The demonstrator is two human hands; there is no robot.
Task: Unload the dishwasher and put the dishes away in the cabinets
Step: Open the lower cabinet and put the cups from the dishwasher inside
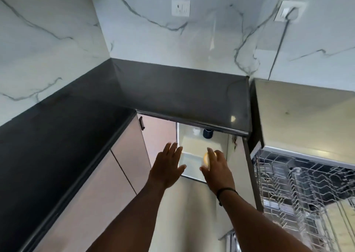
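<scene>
Two hands at lower centre of frame: right hand (215, 167) with fingers wrapped round a small yellow cup (207, 158) at the open cabinet (192, 146) mouth; left hand (169, 165) spread wide, empty. Best set down upright, clear of dark cup (208, 133) behind.

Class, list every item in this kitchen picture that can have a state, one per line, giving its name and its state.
Pull-out cabinet drawer under the black counter: open.
Wire dishwasher rack: pulled out; contents unclear.
Left hand: open, fingers spread, empty.
Right hand: shut on small yellow round object.
Dark blue cup: at the drawer's back.
Small white cup: beside it; blurred.
</scene>
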